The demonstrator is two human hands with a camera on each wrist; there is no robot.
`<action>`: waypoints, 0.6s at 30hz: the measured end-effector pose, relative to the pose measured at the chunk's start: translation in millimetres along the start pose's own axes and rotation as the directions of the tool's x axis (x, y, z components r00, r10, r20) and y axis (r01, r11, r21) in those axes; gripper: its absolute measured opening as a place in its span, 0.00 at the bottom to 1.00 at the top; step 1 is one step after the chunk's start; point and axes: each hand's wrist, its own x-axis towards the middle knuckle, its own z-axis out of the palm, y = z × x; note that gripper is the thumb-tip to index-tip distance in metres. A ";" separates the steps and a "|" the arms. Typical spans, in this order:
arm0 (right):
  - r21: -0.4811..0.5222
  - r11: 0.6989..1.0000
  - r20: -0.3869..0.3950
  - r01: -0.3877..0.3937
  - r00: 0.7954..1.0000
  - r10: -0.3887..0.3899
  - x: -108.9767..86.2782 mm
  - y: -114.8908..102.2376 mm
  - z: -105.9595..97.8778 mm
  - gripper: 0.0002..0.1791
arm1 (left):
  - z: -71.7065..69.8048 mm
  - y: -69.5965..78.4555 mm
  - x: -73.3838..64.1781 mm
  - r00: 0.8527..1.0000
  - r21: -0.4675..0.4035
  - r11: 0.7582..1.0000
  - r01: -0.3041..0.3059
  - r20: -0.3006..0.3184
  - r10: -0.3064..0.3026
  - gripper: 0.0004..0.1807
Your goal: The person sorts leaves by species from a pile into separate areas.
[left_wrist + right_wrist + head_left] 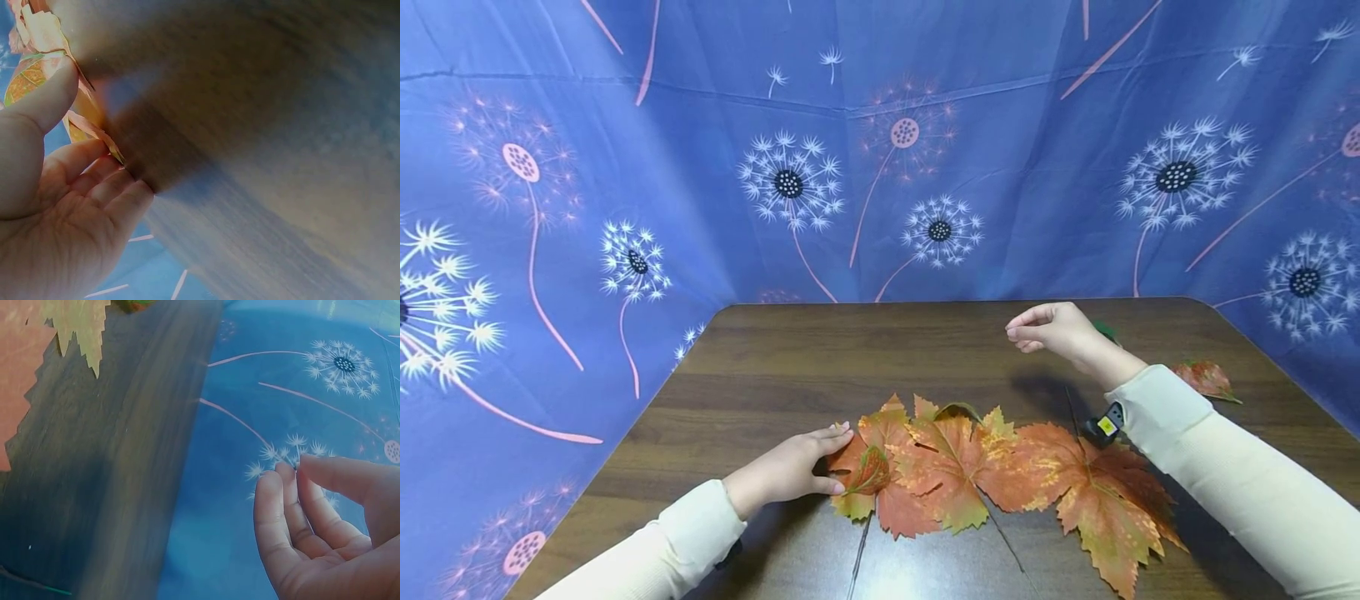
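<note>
Several large orange and yellow-green artificial leaves overlap in a row across the front of the table. My left hand rests at the row's left end, thumb and fingers spread apart and touching the leaf edges. A small curled red-green leaf lies beside the thumb. In the left wrist view, leaf parts show between the thumb and fingers of that hand. Above the table at the right, my right hand hangs with fingers loosely curled and tips close together. Nothing visible is held in the right hand.
Thin dark stems stick out from the row toward the front. A small reddish leaf lies at the right of the brown wooden table. A green piece is partly hidden behind the right wrist. Blue dandelion-print cloth hangs behind.
</note>
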 end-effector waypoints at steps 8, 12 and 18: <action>-0.024 1.000 0.024 -0.011 1.000 0.012 4.6 -0.5 7.6 0.21 | 1.1 -0.7 0.5 1.000 0.005 1.000 -0.004 -0.006 0.004 0.41; -0.038 0.999 0.044 -0.025 0.999 0.027 6.9 -3.3 10.9 0.22 | 2.2 -1.1 0.3 1.000 0.010 1.000 -0.009 -0.015 0.009 0.41; -0.019 1.000 0.082 -0.016 0.997 0.018 12.1 -8.7 20.3 0.21 | 1.2 -0.5 -0.5 1.000 0.014 1.000 -0.011 -0.015 0.012 0.41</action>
